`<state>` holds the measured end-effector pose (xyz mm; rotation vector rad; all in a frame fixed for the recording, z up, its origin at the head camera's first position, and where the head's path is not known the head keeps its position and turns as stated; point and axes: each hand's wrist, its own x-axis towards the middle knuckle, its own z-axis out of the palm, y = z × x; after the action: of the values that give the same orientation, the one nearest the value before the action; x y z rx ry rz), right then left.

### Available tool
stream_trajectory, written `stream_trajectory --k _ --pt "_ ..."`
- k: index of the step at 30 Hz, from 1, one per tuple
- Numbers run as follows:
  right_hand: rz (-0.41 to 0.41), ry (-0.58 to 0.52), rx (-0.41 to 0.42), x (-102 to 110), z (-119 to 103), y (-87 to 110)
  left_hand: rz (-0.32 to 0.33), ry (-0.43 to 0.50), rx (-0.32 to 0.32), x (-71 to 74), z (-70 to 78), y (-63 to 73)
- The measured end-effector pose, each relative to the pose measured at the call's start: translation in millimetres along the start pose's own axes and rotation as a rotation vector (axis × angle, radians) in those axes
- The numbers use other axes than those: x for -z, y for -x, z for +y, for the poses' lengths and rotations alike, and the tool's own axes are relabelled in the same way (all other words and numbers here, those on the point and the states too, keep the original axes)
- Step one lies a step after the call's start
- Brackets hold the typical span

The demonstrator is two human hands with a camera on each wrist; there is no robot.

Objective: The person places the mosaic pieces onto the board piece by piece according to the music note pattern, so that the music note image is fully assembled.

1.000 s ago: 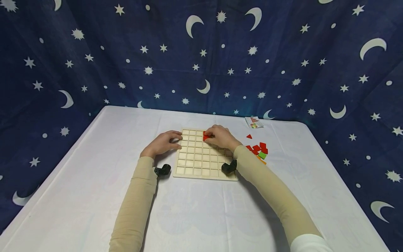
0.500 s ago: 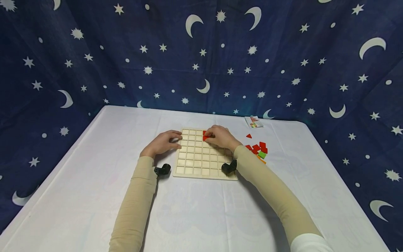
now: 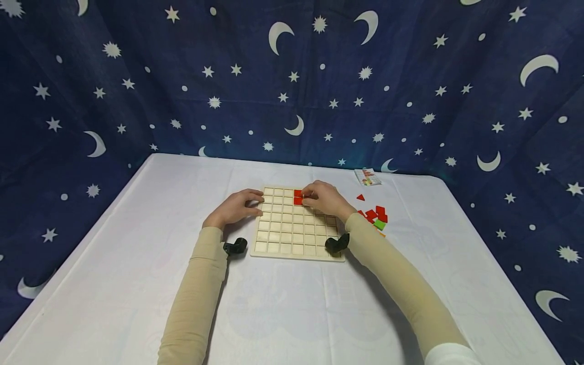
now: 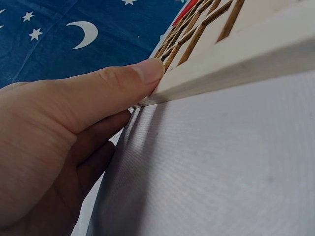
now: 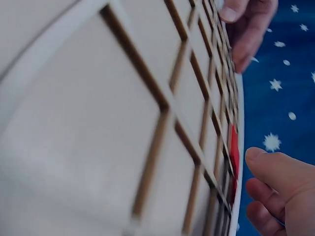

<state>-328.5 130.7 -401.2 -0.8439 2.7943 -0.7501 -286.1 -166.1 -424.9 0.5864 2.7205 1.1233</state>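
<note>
A pale wooden grid board [image 3: 286, 230] lies on the white table with its near edge toward me. Two red pieces [image 3: 298, 197], one behind the other, sit in cells at the board's far edge. My right hand [image 3: 325, 197] hovers over their right side, fingers bent and holding nothing visible; in the right wrist view, its thumb [image 5: 266, 167] is just off the red strip [image 5: 234, 157]. At the board's left edge my left hand [image 3: 234, 207] touches the rim, thumb and fingers spread apart. The left wrist view shows the thumb [image 4: 133, 81] resting on that rim.
Right of the board lies a loose cluster of red pieces [image 3: 370, 215] with a green piece [image 3: 379, 224] and an orange one, partly behind my right forearm. A red triangle [image 3: 361, 197] lies apart. Behind it is a printed card [image 3: 367, 177]. A starry blue cloth [image 3: 292, 76] hangs behind.
My right hand has drawn slightly to the right, so more of the two red pieces shows. The pieces stay in their cells. My left hand has not moved.
</note>
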Motion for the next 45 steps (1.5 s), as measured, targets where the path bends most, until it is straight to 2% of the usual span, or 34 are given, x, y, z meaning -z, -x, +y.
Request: stream_trajectory --k 5,17,26,30,33,45 --pt "0.043 -0.03 -0.065 15 19 16.8 -0.002 -0.008 -0.005 -0.4 -0.4 -0.6" --pt "0.103 0.012 -0.223 52 75 72.2 0.004 -0.016 -0.008 -1.1 0.0 -2.3" --pt "0.04 0.001 -0.367 75 117 107.8 0.006 -0.019 -0.014 -1.2 -0.2 -1.5" --pt "-0.02 -0.025 -0.428 77 129 113.8 0.003 -0.015 -0.017 -0.9 0.2 -1.4" --pt "-0.045 -0.031 -0.437 75 132 114.2 0.002 -0.013 -0.02 -0.8 0.1 -0.8" --pt "-0.038 -0.032 -0.417 70 125 108.1 0.005 -0.006 -0.01 -1.4 -1.5 -1.2"
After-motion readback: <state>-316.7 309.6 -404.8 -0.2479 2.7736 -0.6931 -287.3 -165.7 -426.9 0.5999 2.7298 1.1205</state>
